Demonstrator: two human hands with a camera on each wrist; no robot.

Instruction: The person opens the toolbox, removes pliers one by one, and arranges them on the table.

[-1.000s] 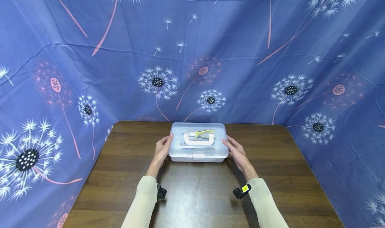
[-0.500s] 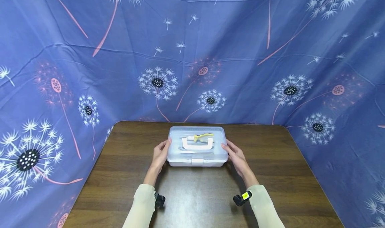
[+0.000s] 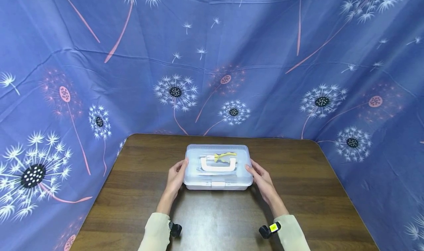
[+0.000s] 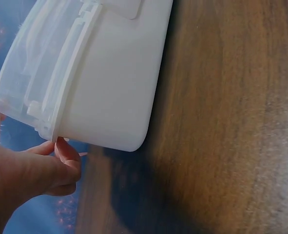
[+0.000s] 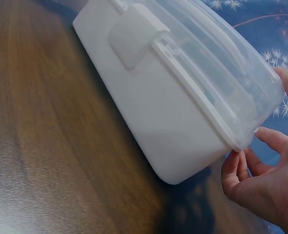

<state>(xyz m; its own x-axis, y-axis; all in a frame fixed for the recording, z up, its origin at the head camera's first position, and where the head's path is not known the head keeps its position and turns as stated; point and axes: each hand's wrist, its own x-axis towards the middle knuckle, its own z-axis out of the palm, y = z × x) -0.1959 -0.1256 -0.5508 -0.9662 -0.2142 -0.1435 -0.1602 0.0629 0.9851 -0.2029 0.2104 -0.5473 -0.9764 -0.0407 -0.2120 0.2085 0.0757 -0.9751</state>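
A white plastic toolbox [image 3: 198, 187] with a clear lid is low over or on the table; I cannot tell which. Its lid is down, with a white carrying handle [image 3: 218, 169] folded flat on top and a front latch [image 5: 136, 36]. Through the lid I see yellow-handled pliers [image 3: 226, 154] and some thin tools, which are blurred. My left hand [image 3: 175, 175] grips the left end, thumb at the lid and fingers curled at the rim. At the opposite end my right hand [image 3: 263, 179] holds the box likewise, fingertips under the rim.
The brown wooden table [image 3: 139, 192] extends to both sides and in front of the box. A blue cloth with dandelion prints [image 3: 132, 85] hangs behind and along both sides. A small black camera [image 3: 175, 229] is strapped to each wrist.
The toolbox has moved toward me, away from the table's far edge, with both hands still holding its ends. The lid stays down.
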